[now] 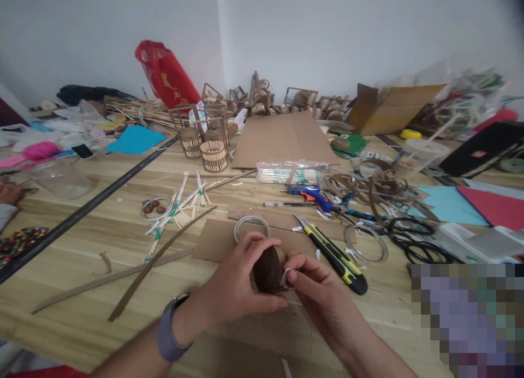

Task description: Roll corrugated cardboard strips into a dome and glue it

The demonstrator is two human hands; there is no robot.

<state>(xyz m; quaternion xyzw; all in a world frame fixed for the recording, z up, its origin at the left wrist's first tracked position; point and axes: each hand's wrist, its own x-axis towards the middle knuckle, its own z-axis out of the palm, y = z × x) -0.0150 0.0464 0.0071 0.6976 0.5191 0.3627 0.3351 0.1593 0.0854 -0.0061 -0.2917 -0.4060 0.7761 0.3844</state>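
Note:
My left hand (pixel 231 282), with a watch on its wrist, grips a small dark brown round piece (pixel 267 270) by its edges, its flat face turned toward me. It looks like a tight coil of cardboard strip. My right hand (pixel 321 291) pinches a small white strip (pixel 285 277), perhaps tape, against the right edge of that piece. Just behind the hands a tape roll (pixel 252 219) lies on a flat cardboard sheet (pixel 213 241). A yellow and black utility knife (pixel 335 255) rests to the right of my right hand.
Small stick baskets (pixel 213 157) stand at the back left. A blue glue gun (pixel 313 195), scissors (pixel 413 239) and curled cardboard strips (pixel 370 187) lie to the right. Bamboo sticks (pixel 180 209) and long strips (pixel 164 261) spread leftward. Another person's hand (pixel 12 192) shows at far left.

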